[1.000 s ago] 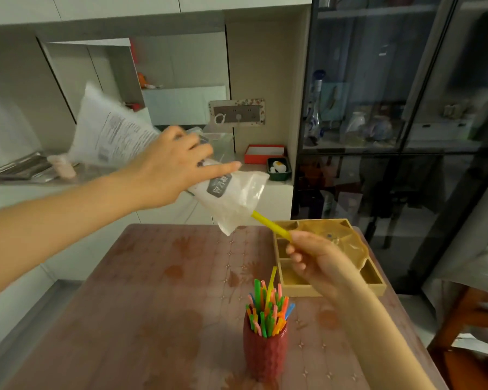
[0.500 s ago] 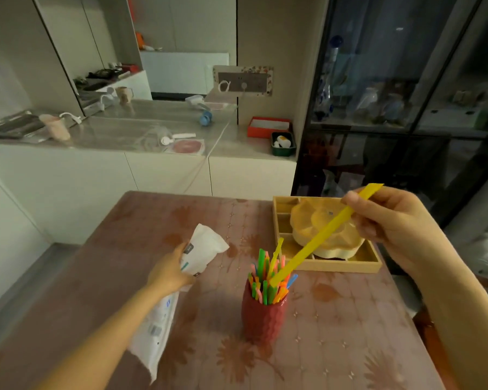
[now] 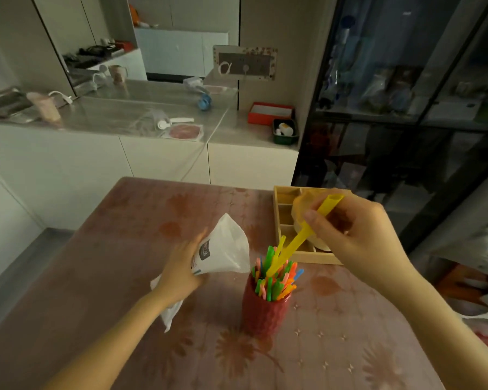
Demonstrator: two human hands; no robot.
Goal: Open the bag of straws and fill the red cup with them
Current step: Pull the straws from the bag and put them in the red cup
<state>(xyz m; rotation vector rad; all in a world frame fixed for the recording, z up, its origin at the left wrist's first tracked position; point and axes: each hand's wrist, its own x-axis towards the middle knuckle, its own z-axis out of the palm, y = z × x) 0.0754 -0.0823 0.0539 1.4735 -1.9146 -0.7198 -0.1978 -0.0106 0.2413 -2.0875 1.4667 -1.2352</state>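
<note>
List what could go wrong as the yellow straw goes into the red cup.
1. The red cup is already crowded with straws. The yellow straw, pinched by the right hand and entering at a slant, may snag, bend or lever a neighbour out.
2. The cup looks tall and narrow, and nothing steadies it: the left hand holds the bag beside it. A sideways push could tip it.

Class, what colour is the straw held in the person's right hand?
Yellow. The straw pinched by the right hand shows best in the head view.
</note>
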